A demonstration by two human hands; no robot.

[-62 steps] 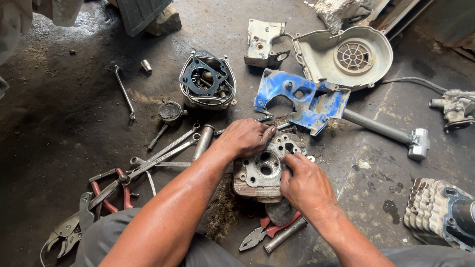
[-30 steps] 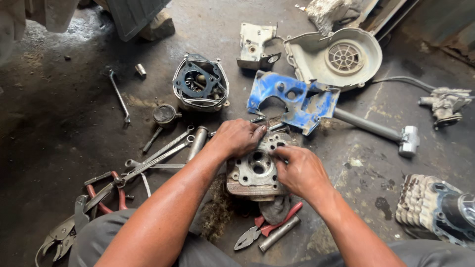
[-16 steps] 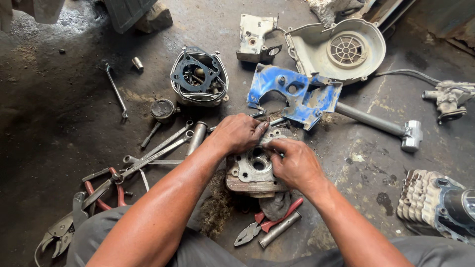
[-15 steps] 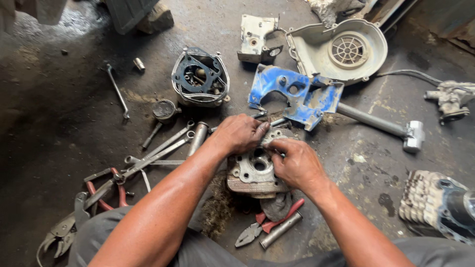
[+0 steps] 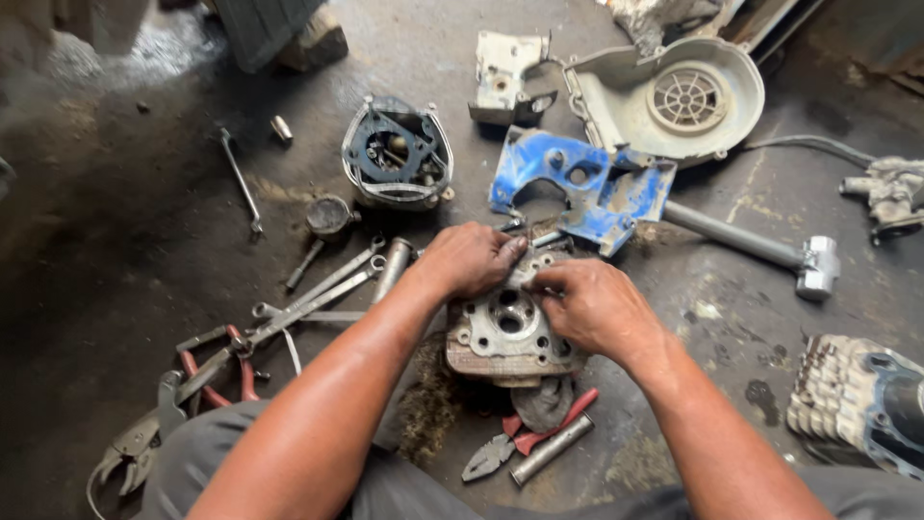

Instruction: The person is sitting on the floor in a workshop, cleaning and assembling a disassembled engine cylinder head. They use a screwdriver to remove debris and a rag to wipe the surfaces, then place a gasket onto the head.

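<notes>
A view from above onto a dirty concrete floor (image 5: 115,250) strewn with engine parts and tools. Two bare, greasy hands meet over a grey metal cylinder head (image 5: 505,332) that sits on the floor at the centre of the picture, just in front of the person's knees. The left hand (image 5: 470,258) lies on the far left edge of the cylinder head, fingers curled down over it in a loose grip. The right hand (image 5: 589,306) rests on the right side of the cylinder head, its fingertips pinched together at the top edge close to the left hand's fingertips; it may be pinching a small part there, but the view is too cluttered to tell.

Just beyond the hands lies a bent blue metal cover (image 5: 577,188), and beyond that a pale round fan housing (image 5: 674,96) with a grille. To the left of the blue cover sits a dark engine casing (image 5: 395,154) with a gasket on top. A group of long spanners (image 5: 322,289) lies left of the left forearm, with red-handled pliers (image 5: 207,371) further left. Below the cylinder head lie a second pair of red-handled pliers (image 5: 525,445) and a short metal tube (image 5: 551,450). A finned engine block (image 5: 852,400) sits at the right edge.
</notes>
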